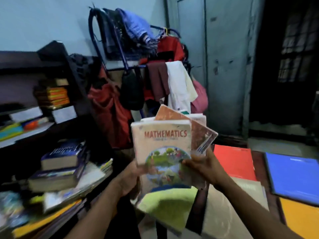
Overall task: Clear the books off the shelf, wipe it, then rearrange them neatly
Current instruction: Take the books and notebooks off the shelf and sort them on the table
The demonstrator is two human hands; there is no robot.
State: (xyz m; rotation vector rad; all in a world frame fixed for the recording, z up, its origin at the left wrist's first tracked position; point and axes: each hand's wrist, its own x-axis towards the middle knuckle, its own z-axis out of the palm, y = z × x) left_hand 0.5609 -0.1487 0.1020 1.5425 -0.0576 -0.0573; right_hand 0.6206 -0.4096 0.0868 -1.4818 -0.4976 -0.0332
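Note:
I hold a bundle of books upright in front of me, with a worn Mathematics book [162,145] facing me and brown-covered books [202,133] fanned out behind it. My left hand [129,180] grips the bundle's lower left edge. My right hand [202,166] grips its lower right side, thumb on the cover. A yellow-green cloth [165,206] hangs below the bundle. The dark shelf [57,66] stands at the left, with orange-spined books [55,97] and flat books [20,125] on its boards. A blurred pile of thick books [62,168] lies at the lower left.
A clothes rack [131,54] hung with garments and bags stands behind the books. A grey metal cupboard [224,66] is at the back right. On the table at the right lie red [233,161], blue [293,176] and yellow [300,219] folders.

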